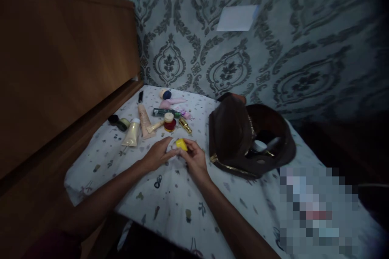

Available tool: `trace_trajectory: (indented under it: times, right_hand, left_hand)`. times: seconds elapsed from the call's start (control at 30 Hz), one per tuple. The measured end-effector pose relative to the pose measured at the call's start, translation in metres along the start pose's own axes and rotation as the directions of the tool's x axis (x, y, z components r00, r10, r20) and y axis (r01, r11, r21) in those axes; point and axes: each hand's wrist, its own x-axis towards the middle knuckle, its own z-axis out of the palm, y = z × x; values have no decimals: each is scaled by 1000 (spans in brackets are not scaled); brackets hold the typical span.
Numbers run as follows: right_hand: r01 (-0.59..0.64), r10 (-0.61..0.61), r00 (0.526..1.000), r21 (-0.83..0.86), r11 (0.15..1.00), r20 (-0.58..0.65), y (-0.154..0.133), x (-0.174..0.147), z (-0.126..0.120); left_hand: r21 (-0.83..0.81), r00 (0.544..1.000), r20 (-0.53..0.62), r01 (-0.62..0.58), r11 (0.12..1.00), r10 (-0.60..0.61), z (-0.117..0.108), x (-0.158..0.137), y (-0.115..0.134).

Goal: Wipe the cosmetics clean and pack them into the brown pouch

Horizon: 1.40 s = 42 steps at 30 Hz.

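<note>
Near the middle of the cloth, my left hand [158,153] is closed on a small white item [172,144] that my fingers partly cover. Against it, my right hand [196,157] pinches a small bright yellow item [181,144]; whether the two are one container, I cannot tell. Just beyond my hands stands a red jar with a pale lid [169,122]. A gold tube [185,125] lies beside it. To the left are a cream squeeze tube [132,132] and a longer beige tube [144,119].
A brown bag [231,133] lies unzipped on the right, with a white-lidded item [259,145] inside. Farther back are a dark green tube [165,112], a pink item [170,103] and a round sponge [165,94]. A wooden cabinet [69,44] borders the left; patterned wall behind.
</note>
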Motion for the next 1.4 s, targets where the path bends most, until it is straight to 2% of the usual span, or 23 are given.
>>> trace_trajectory:
  times: [0.1, 0.27, 0.37, 0.47, 0.57, 0.67, 0.7, 0.77, 0.83, 0.9, 0.97, 1.0, 1.13, 1.23, 1.3, 1.4]
  right_hand:
    - [-5, 5, 1000, 70, 998, 9, -1, 0, 1]
    - [54, -53, 998, 54, 997, -18, 0, 1, 3]
    - [107, -108, 993, -33, 994, -38, -3, 0, 4]
    - [182, -196, 979, -206, 961, -48, -13, -4, -1]
    - [313, -337, 941, -415, 855, 15, -39, -15, -18]
    - [435, -464, 882, -529, 728, 87, -79, -32, -47]
    - [438, -478, 875, -554, 708, 81, -93, -38, -59]
    - [393, -496, 868, -588, 707, -16, -119, -48, -83]
    - [335, -491, 863, -594, 732, -119, -141, -52, -106]
    - [299, -484, 854, -581, 757, -190, -157, -49, -126]
    - [288, -472, 853, -554, 781, -224, -168, -42, -142]
    - [287, -465, 856, -541, 791, -225, -172, -38, -148]
    - [305, -468, 866, -552, 776, -178, -181, -22, -164]
    - [332, -500, 860, -627, 705, -107, -184, -14, -171]
    - [337, -507, 860, -683, 647, -55, -186, -9, -175]
    - [337, -487, 873, -753, 565, 25, -189, -3, -180]
  left_hand:
    - [-82, 999, -10, 44, 996, -44, 1, 1, -2]
    - [-138, 993, 40, 120, 983, -115, 1, 1, -2]
    - [-185, 989, 66, 140, 973, -130, -1, 1, 3]
    - [-238, 990, 67, 135, 962, -122, -3, 2, 13]
    - [-220, 996, 47, 85, 972, -77, -9, 4, 29]
    - [-98, 1000, 19, -22, 995, 24, -17, 13, 51]
    - [-43, 997, 9, -70, 997, 70, -19, 17, 60]
    - [64, 983, 6, -183, 981, 183, -20, 28, 79]
    - [161, 947, 30, -320, 934, 319, -16, 44, 101]
    - [266, 876, 98, -480, 836, 472, -8, 61, 124]
    - [385, 814, 206, -577, 720, 542, 4, 80, 146]
    - [445, 804, 275, -593, 671, 528, 9, 88, 156]
    - [627, 813, 445, -582, 517, 375, 27, 115, 184]
    - [681, 812, 490, -584, 441, 319, 31, 123, 183]
    - [671, 802, 483, -597, 440, 351, 31, 123, 173]
    - [643, 806, 406, -586, 493, 430, 32, 119, 154]
